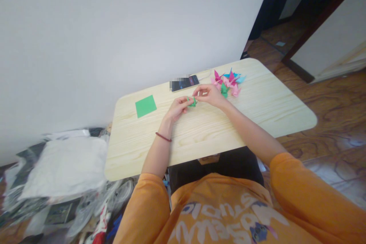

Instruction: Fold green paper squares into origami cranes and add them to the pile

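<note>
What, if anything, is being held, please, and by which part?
The left hand holds a green origami piece by its left side; unclear for the right hand.

The left forearm (158, 156) rises steeply from the lower middle of the frame, leaning right, to a left hand (177, 108) just above the center, its fingers bent and drawn together with the thumb in a pinch. From the lower right, the right forearm (251, 127) slants up and leftward to the right hand (211, 94), back upward, wrist (225, 105) low, fingers curled toward the left, their tips just beside the left hand's fingertips.
</note>
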### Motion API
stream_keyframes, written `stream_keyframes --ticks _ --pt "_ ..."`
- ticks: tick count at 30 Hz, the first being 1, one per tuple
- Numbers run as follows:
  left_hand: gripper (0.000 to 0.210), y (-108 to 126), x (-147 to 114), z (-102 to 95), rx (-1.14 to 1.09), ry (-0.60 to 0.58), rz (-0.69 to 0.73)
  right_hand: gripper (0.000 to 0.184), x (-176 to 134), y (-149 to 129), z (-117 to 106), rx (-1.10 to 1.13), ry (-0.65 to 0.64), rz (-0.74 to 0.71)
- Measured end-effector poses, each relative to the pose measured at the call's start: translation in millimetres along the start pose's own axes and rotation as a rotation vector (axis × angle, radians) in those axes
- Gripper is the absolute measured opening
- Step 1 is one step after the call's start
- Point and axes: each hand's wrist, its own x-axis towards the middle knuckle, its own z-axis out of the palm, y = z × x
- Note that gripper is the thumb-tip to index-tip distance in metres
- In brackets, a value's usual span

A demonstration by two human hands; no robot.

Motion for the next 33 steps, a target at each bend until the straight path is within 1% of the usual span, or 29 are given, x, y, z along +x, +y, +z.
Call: stream_keyframes --ticks 2,5,10,15,19,23,27,33 --pt "0.030 -1 1 0.2 0.061 0.046 0.076 0.007 -1 1 0 -0.031 0.019 -0.021" --pt "0.028 -2 2 -0.6 0.124 0.097 0.114 0.005 -1 3 1 -0.086 0.036 -0.067" --pt "0.031 -2 3 0.5 0.165 0.128 0.131 0.003 0 8 2 -0.181 0.053 -0.155" --pt "0.033 0 2 3.8 0.171 0.137 0.196 0.002 2 16 3 -0.285 0.075 -0.314" --pt "0.034 -2 4 4.2 0.190 0.172 0.246 0.004 1 16 3 -0.387 0.104 -0.395" --pt "0.034 -5 6 4.0 0.200 0.228 0.284 0.004 0 15 2 -0.420 0.141 -0.426" --pt "0.034 -7 7 4.3 0.203 0.267 0.305 0.005 1 17 1 -0.424 0.156 -0.426" --pt "0.027 -4 5 4.9 0.311 0.377 0.355 0.010 2 18 1 -0.428 0.159 -0.413"
